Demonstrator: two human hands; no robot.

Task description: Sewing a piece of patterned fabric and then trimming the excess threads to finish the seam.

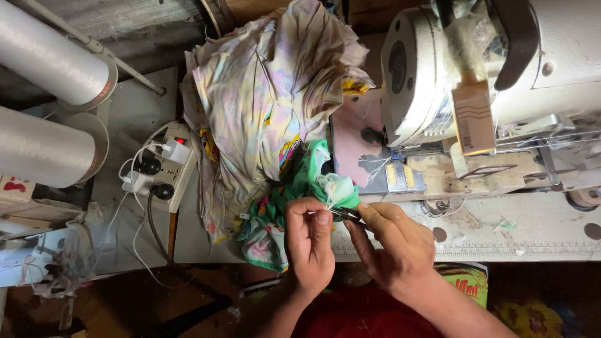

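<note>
Presently, items running from left to right:

Thread cones (pixel 53 56): two large white spools are lying at the far left, one above the other.

Power strip (pixel 164 168): a pale socket block is sitting on the grey bench (pixel 134 112), carrying a white charger, two black plugs and trailing white and black cords.

Floral cloth (pixel 269 94): a heap of pale patterned fabric is piling up on the bench, left of the machine, and spilling down toward the bench's near edge.

Green cloth (pixel 294 188): a green printed piece is hanging from under the pale heap, near the bench's front edge; its bunched end is being held up between both hands.

Left hand (pixel 310 241): is clenching around the green cloth, thumb and fingers pinching the fabric just below the frayed white threads.

Small snips (pixel 348 215): a dark metal tool is pointing at the frayed end, touching or almost touching it; which, cannot be told.

Right hand (pixel 394 241): is gripping the small snips between thumb and forefinger, just beside the left hand.

Sewing machine (pixel 494 81): a cream, worn machine is standing on the bench at right, loose thread scraps lying around its base.
</note>
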